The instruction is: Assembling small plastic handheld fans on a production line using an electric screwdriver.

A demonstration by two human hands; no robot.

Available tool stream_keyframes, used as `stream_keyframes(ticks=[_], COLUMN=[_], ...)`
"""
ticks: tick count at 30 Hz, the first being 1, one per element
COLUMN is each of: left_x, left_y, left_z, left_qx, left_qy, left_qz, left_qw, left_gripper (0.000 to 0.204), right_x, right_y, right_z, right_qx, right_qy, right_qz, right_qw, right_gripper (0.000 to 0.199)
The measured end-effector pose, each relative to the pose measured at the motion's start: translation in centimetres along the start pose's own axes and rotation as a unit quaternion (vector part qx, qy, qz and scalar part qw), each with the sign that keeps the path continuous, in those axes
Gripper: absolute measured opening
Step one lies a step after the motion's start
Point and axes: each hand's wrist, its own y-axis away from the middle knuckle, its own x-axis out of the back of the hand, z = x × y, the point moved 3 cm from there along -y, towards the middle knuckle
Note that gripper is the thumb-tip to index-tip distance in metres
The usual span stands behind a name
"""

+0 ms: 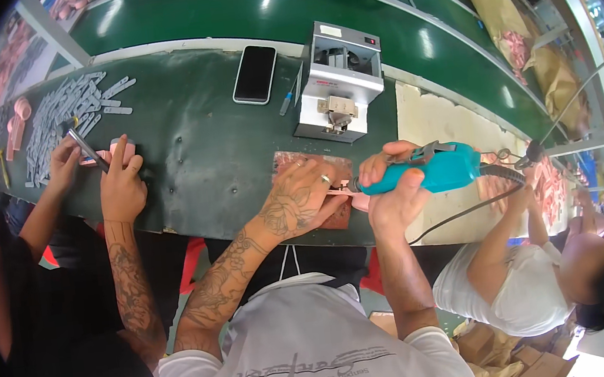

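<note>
**Driver at pink part, both hands busy**

Head view, clock centred on the pink part [360, 202]: from my end I see it over the reddish board [337, 219] on the green bench [200, 148], partly covered by fingers. Left hand [299, 198] at 9, thumb and fingers closed in a pinch on the part. Right hand [400, 203] at 3, fingers wrapped round the teal power driver [430, 172], nose pointing to 9. Whether the bit touches the part, I can't say for sure; fingertips crowd it. Grey boxy machine [342, 83] at 12, phone [255, 74] at 11, heap of grey strips [60, 123] at 10. Co-worker's hands [123, 186] between 9 and 10, gripping a dark tool [91, 151].
</note>
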Motion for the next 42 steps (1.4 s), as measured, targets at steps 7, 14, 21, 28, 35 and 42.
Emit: stream_keyframes(ticks=[7, 14, 21, 28, 35, 42], left_x=[0.7, 0.2, -0.1, 1.2, 0.9, 0.9], left_y=[-0.5, -0.6, -0.6, -0.8, -0.6, -1.3], left_z=[0.6, 0.2, 0.2, 0.8, 0.4, 1.1], left_qx=[-0.075, -0.058, -0.059, -0.067, -0.050, -0.031], left_qy=[0.048, 0.058, 0.062, 0.068, 0.072, 0.073], left_qz=[0.058, 0.021, 0.027, 0.012, 0.009, 0.029], left_qw=[0.994, 0.996, 0.996, 0.995, 0.996, 0.996], left_gripper=[0.030, 0.030, 0.030, 0.028, 0.028, 0.027], right_x=[-0.2, 0.0, 0.1, -0.3, -0.3, -0.3], right_y=[-0.1, -0.4, -0.3, -0.4, -0.2, -0.7], right_z=[0.6, 1.0, 0.8, 0.6, 0.6, 0.1], right_qx=[0.012, 0.013, 0.011, 0.029, 0.029, 0.019], right_qy=[0.032, 0.027, 0.016, 0.043, 0.039, 0.035], right_qz=[0.009, -0.030, -0.045, -0.040, -0.040, -0.045], right_qw=[0.999, 0.999, 0.999, 0.998, 0.998, 0.998], right_gripper=[0.076, 0.075, 0.072, 0.072, 0.073, 0.070])
